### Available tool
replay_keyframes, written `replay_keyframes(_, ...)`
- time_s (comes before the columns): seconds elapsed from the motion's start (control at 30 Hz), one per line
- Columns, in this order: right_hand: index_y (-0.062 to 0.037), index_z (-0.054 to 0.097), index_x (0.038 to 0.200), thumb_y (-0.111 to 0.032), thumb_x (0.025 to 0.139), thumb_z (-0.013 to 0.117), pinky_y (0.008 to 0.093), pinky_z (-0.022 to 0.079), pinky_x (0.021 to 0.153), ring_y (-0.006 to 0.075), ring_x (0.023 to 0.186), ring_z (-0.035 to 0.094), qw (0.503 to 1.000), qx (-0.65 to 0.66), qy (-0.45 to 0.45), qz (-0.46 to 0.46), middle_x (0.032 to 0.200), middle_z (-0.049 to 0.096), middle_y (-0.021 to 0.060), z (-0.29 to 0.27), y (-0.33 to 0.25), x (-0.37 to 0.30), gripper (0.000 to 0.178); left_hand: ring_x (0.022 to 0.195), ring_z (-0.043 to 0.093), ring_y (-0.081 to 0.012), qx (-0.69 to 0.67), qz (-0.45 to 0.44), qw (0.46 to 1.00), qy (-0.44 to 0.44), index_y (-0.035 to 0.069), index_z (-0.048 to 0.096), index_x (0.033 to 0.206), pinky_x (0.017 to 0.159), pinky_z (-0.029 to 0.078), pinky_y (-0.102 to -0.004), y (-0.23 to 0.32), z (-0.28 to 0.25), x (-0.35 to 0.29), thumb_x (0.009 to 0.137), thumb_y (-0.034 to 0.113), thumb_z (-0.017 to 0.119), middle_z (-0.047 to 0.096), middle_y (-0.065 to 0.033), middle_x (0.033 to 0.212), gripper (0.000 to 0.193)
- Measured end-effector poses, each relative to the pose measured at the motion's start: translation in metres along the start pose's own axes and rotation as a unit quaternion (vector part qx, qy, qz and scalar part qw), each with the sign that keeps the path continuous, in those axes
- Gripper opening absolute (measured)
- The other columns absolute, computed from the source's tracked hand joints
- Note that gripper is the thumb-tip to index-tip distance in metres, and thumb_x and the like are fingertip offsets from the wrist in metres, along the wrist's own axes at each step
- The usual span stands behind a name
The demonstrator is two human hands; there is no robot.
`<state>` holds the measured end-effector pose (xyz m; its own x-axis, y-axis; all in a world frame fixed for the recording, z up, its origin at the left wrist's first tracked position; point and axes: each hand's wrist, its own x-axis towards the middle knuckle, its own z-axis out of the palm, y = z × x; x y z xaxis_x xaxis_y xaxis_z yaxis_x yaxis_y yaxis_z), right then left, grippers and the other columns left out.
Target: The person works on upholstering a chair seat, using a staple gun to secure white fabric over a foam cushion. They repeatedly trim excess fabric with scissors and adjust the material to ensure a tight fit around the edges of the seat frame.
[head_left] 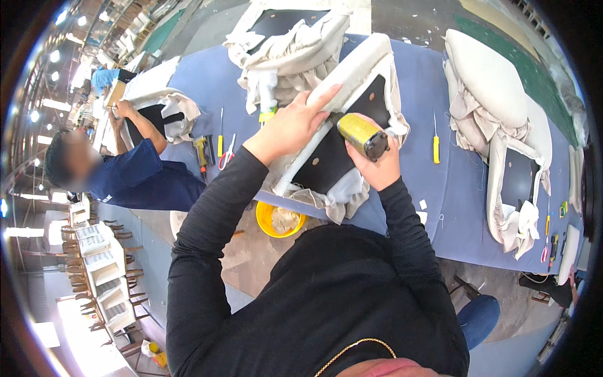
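A beige upholstered seat piece [360, 72] lies tilted on the blue-covered table, its black underside [323, 164] turned up and loose fabric around its edge. My right hand [383, 168] grips a yellow-and-black staple gun [361, 132], its nose against or very near the fabric border; the contact point is partly hidden. On the same border rests my left hand [295, 125], index finger stretched along the fabric and thumb close to the nose. The other left fingers are bent and partly hidden.
More beige seat pieces lie on the table [414, 81], stacked ahead [314, 47] and at right [487, 72]. Screwdrivers [436, 149], red-handled scissors [227, 154] and another staple gun [202, 154] lie nearby. A yellow bucket [260, 217] stands below the edge. A co-worker [138, 173] handles a piece at left.
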<state>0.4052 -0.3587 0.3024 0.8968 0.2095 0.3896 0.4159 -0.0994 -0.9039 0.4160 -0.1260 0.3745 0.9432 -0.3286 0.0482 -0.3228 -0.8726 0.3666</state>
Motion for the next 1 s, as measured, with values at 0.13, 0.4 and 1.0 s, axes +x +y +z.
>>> replay_keyframes(0.13, -0.0012, 0.073, 0.132, -0.007, 0.087, 0.081, 0.0350, 0.062, 0.093, 0.0256, 0.105, 0.082, 1.000, -0.010, -0.004, -0.005, 0.114, 0.083, 0.0152, -0.003, -0.006, -0.003, 0.046, 0.115, 0.069, -0.0508, 0.009, -0.002, 1.000, 0.001, 0.038, 0.029, 0.175, 0.101, 0.058, -0.0539, 0.007, -0.003, -0.003, 0.104, 0.018, 0.069, 0.059, -0.0279, 0.139, 0.084)
replay_keyframes(0.4, -0.0006, 0.073, 0.130, -0.004, 0.086, 0.079, 0.0330, 0.060, 0.094, 0.0193, 0.100, 0.080, 0.998, 0.046, -0.035, 0.027, 0.111, 0.083, 0.0134, -0.003, -0.011, -0.002, 0.045, 0.118, 0.069, -0.0518, 0.002, -0.021, 1.000, -0.019, 0.039, 0.028, 0.175, 0.102, 0.059, -0.0541, 0.011, -0.006, -0.003, 0.097, 0.011, 0.071, 0.057, -0.0288, 0.143, 0.094)
replay_keyframes(1.0, 0.0046, 0.075, 0.125, 0.002, 0.086, 0.077, 0.0319, 0.057, 0.102, 0.0153, 0.110, 0.076, 0.987, 0.101, -0.112, 0.050, 0.127, 0.080, 0.0121, -0.023, -0.014, -0.029, 0.040, 0.144, 0.055, -0.0184, -0.465, -0.351, 0.792, -0.183, 0.002, 0.043, 0.168, 0.118, 0.045, -0.0356, -0.014, -0.007, -0.031, 0.120, 0.054, 0.036, 0.053, -0.0100, 0.165, 0.071)
